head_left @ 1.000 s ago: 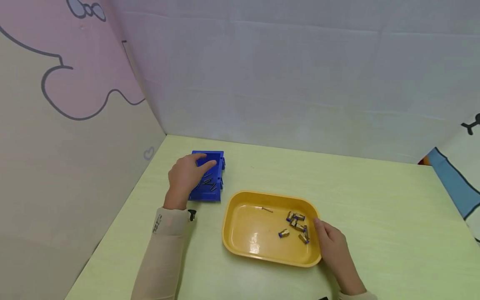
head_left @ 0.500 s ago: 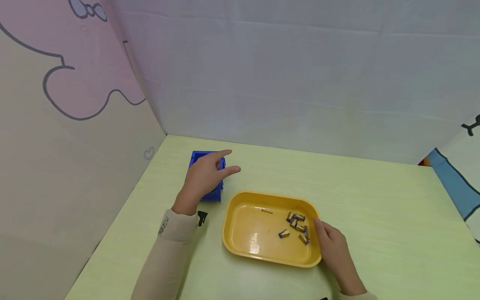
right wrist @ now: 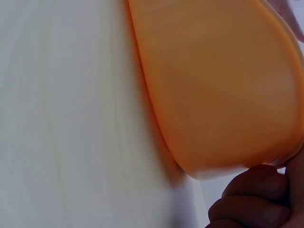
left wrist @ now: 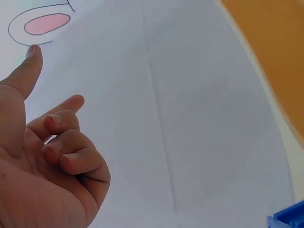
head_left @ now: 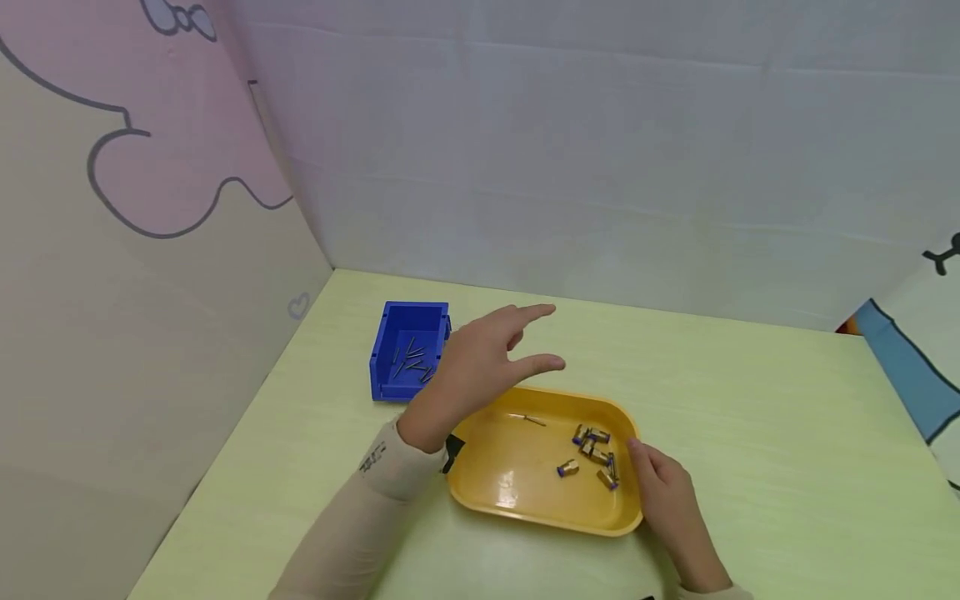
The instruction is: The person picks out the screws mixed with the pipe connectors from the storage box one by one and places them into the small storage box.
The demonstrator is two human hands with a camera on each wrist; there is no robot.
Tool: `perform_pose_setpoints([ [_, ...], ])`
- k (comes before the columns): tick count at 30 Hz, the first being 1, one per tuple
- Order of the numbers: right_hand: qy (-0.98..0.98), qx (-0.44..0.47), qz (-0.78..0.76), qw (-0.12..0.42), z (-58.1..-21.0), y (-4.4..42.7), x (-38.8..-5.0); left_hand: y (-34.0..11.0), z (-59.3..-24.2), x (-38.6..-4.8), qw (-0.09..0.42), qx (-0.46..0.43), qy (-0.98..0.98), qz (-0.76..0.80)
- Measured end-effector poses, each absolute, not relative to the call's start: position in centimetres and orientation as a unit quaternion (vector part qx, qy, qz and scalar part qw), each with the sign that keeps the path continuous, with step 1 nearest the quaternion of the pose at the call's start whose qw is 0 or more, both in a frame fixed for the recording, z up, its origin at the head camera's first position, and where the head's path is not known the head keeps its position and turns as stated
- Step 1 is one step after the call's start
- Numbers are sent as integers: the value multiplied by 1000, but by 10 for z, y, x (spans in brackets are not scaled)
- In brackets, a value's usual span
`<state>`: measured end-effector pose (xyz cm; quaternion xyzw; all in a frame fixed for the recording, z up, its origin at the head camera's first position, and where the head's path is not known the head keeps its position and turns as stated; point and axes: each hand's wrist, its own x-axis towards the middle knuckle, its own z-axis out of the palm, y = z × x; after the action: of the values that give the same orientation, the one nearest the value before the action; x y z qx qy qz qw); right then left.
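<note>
My left hand hovers above the back left part of a yellow tray. Its thumb and index finger are stretched apart with nothing between them; the other fingers bend loosely in the left wrist view. My right hand grips the tray's right end, thumb on the rim. In the right wrist view its curled fingers show against the tray's wall. Several brass fittings with blue ends lie at the tray's right side. One thin screw lies near the tray's back wall.
A blue bin with several dark screws stands behind and left of the tray, partly covered by my left hand. Pale walls rise at the left and back of the light green table.
My left hand has travelled right, from over the blue bin to above the yellow tray, leaving the bin's screws in sight. The right hand and the tray have stayed put.
</note>
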<state>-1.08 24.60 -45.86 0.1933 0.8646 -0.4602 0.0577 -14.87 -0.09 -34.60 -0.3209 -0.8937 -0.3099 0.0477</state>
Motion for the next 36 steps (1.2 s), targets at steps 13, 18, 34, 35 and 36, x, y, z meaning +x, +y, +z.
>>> perform_pose_setpoints([
  [13,862,190,-468,50,-456,244,-12,27,-362,-143,13,-369,-881,-296],
  [18,859,192,-471,51,-458,244,-12,28,-375,-145,-23,-378,-884,-275],
  [34,860,192,-469,49,-460,244,-11,22,-410,-158,-166,-435,-854,-232],
  [35,860,193,-469,50,-460,244,-11,22,-410,-159,-154,-438,-857,-223],
  [36,860,194,-469,51,-460,244,-11,22,-409,-159,-143,-440,-859,-218],
])
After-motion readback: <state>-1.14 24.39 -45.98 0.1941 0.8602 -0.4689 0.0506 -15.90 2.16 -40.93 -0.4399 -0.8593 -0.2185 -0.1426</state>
